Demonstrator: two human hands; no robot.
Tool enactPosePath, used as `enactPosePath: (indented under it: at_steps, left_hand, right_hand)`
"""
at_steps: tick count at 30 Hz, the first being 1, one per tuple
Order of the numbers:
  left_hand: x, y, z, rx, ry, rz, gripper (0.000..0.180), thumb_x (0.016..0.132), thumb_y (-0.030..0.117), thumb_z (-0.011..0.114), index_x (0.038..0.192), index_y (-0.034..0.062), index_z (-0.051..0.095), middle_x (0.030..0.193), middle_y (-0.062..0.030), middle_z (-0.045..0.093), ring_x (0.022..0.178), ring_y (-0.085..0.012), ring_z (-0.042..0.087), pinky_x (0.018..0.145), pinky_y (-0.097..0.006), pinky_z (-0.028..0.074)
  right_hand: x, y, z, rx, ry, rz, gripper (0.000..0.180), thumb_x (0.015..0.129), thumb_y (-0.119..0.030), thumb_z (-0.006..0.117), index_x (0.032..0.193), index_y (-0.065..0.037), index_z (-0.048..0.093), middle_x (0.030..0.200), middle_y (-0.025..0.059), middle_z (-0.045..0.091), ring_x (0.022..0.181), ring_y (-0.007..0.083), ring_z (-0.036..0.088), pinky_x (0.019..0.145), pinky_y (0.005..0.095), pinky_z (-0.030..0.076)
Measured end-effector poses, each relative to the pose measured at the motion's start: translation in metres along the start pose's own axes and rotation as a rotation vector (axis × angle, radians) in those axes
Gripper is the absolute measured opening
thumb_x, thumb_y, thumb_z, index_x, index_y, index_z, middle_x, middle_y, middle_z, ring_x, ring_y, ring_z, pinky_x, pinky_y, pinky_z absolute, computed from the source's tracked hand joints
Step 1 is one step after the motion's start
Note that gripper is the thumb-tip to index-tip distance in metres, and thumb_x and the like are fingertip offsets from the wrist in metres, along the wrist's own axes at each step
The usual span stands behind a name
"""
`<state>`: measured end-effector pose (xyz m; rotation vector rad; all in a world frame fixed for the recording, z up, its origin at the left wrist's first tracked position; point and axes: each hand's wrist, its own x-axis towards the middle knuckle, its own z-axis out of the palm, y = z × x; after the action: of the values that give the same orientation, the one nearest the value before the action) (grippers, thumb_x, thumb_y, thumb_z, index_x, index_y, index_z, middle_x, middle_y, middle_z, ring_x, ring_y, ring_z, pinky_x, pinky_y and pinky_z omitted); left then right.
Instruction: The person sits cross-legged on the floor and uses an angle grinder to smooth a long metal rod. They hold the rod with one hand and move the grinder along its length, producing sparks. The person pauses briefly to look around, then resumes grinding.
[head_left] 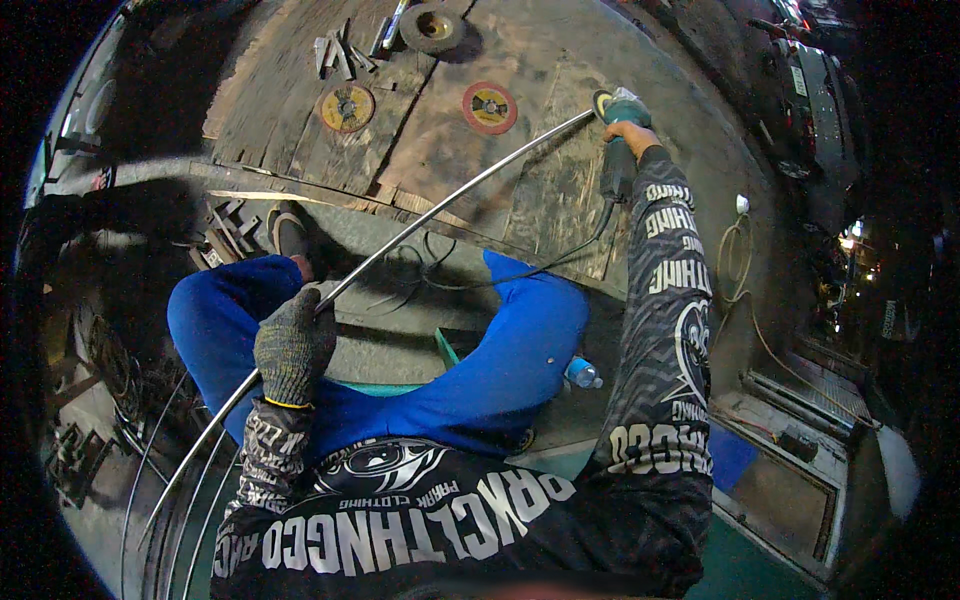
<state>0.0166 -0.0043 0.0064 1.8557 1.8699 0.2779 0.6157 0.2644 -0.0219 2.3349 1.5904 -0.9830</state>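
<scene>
- Left hand [296, 348]: gloved, at the left of centre in the frame; my fingers are closed around the metal rod [400, 240].
- Right hand [630, 137]: no glove seen, upper right of the frame; it is wrapped about the angle grinder [627, 112] just behind its head. I cannot tell how far the fingers reach round the underside.
- Rod, position and axis: it runs on a long diagonal from the lower left of the frame, through my left fist, to the upper right. Some curve shows; I cannot tell how much of it belongs to the lens.
- Governing relation: the rod's far end lies up and to the right of my left hand and points at the grinder disc [601, 104]. My right hand is much the nearer to that end; my left grips well back from it.
- Contact: rod end and disc are close together; whether they touch, I cannot tell.
- Surroundings: the far end lies over the wooden boards [430, 140] in the upper part of the frame. The grinder's cord [592, 240] trails down and left beneath the rod.
</scene>
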Motion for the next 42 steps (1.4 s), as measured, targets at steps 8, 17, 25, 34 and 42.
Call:
enactPosePath:
  at_steps: [8, 17, 25, 34, 42]
  left_hand:
    - [-0.003, -0.012, 0.006, 0.004, 0.003, 0.048, 0.012, 0.089, 0.025, 0.066, 0.091, 0.0128, 0.065, 0.074, -0.0136, 0.065, 0.069, -0.0371, 0.066, 0.059, -0.049, 0.051]
    - [-0.011, -0.019, 0.014, 0.024, 0.002, 0.092, 0.020, 0.091, 0.033, 0.062, 0.093, 0.0134, 0.067, 0.075, -0.0159, 0.067, 0.072, -0.0378, 0.068, 0.062, -0.050, 0.052]
    - [-0.014, -0.024, 0.020, -0.070, -0.001, 0.083, 0.027, 0.090, 0.034, 0.059, 0.095, 0.0097, 0.070, 0.084, -0.0199, 0.070, 0.081, -0.0410, 0.068, 0.071, -0.052, 0.054]
    - [-0.007, -0.027, 0.022, 0.053, -0.017, 0.106, 0.028, 0.091, 0.032, 0.055, 0.097, 0.0094, 0.070, 0.088, -0.0203, 0.071, 0.086, -0.0395, 0.070, 0.076, -0.052, 0.055]
    - [-0.003, -0.020, 0.010, 0.009, -0.203, -0.072, 0.031, 0.076, 0.027, 0.070, 0.098, 0.0055, 0.074, 0.103, -0.0236, 0.068, 0.100, -0.0390, 0.067, 0.086, -0.047, 0.055]
  right_hand:
    - [0.001, 0.002, 0.016, 0.216, 0.252, -0.029, 0.029, 0.067, -0.034, 0.077, 0.086, -0.012, 0.077, 0.105, 0.0104, 0.069, 0.092, 0.0242, 0.063, 0.082, 0.0369, 0.048]
    - [-0.094, -0.068, 0.068, 0.032, 0.188, -0.035, 0.037, 0.069, -0.035, 0.078, 0.093, -0.007, 0.076, 0.102, 0.0118, 0.072, 0.092, 0.0228, 0.067, 0.081, 0.0361, 0.052]
    - [-0.185, -0.136, 0.133, 0.122, 0.162, -0.101, 0.062, 0.051, -0.033, 0.087, 0.089, 0.013, 0.070, 0.093, 0.0202, 0.072, 0.086, 0.0288, 0.068, 0.076, 0.0393, 0.054]
    - [-0.262, -0.202, 0.190, 0.078, 0.133, -0.092, 0.065, 0.049, -0.034, 0.087, 0.092, 0.011, 0.070, 0.098, 0.0261, 0.072, 0.091, 0.0352, 0.071, 0.080, 0.0403, 0.056]
    - [-0.293, -0.227, 0.217, 0.055, 0.074, -0.132, 0.077, 0.054, -0.035, 0.089, 0.112, 0.009, 0.066, 0.115, 0.0279, 0.068, 0.107, 0.0376, 0.068, 0.091, 0.0420, 0.055]
